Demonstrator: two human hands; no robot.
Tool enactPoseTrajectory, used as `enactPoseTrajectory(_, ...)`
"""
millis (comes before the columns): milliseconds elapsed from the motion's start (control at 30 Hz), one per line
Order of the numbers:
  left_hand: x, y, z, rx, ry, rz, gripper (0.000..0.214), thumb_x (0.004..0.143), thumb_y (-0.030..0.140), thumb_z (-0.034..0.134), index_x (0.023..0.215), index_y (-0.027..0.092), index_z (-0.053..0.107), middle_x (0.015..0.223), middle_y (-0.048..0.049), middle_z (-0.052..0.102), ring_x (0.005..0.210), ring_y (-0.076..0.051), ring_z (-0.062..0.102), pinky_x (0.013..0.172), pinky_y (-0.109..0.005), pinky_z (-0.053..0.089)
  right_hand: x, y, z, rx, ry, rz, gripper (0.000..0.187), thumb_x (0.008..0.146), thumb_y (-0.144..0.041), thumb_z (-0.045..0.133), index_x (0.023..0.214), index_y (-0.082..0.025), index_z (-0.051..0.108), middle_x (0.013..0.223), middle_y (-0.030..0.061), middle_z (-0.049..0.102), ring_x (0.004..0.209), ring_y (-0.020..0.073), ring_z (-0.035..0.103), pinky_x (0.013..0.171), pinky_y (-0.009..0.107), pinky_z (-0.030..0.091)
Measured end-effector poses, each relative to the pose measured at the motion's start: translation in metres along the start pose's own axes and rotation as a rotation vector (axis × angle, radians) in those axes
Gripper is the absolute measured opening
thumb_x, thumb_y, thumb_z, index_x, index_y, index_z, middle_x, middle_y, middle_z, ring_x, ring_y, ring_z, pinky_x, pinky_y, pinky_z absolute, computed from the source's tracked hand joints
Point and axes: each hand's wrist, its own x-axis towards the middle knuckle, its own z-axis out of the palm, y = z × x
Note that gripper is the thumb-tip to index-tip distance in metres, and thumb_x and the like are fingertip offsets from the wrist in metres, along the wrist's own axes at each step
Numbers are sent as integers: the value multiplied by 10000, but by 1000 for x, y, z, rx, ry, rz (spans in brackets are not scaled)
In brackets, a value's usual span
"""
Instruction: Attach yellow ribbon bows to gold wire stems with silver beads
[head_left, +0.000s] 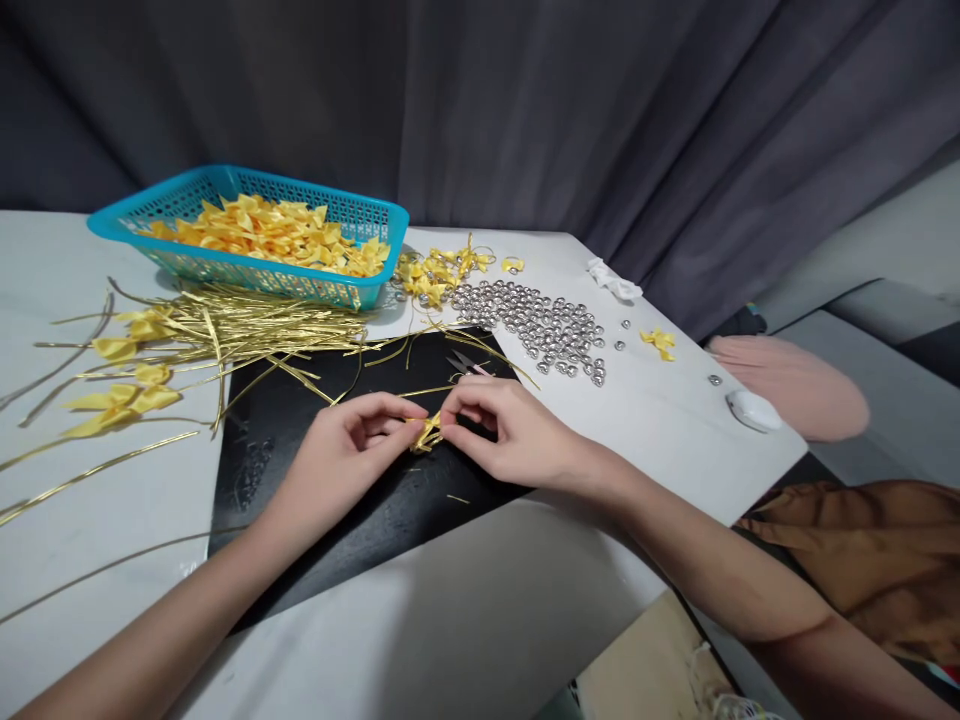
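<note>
Yellow ribbon piece (427,434), one, over black mat (352,545), pinched by left hand (349,440) and right hand (514,428) from opposite sides; likely light, soft, slippery, easily creased, best taken at its gathered middle

Behind the white table (690,430) we see a dark grey curtain (525,120) hanging in long folds, and to the table's right, beyond the curtain, a pale surface (892,240) that we cannot tell as wall or panel. Just past the table's right corner we find a rounded pink cushion-like thing (795,385) against low grey furniture (862,325), with rumpled brown cloth (877,560) nearer us and a beige panel (637,665) below the table's near edge. Our light is muted, leaving a soft shadow across the table's near part.
</note>
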Motion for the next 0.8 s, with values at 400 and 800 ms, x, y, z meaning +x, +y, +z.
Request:
enactPoseTrajectory(400, 6, 7, -6, -217, -144, -218, 280, 544, 171, 800, 802, 159, 692, 615, 30, 717, 574, -59, 617, 583, -118, 459, -3, -2, 3, -52, 67, -37, 95, 835, -175, 518, 775, -147, 586, 1114, 99, 593, 1063, 203, 514, 909, 356, 394)
enactPoseTrajectory(800, 3, 14, -7, -57, -137, -106, 143, 660, 289, 714, 747, 179, 687, 721, 10, 687, 677, -108, 593, 625, -179, 442, -1, 0, 6, -36, 62, -2, 87, 815, -152, 517, 737, -154, 555, 785, 39, 616, 785, 154, 499, 796, 316, 384)
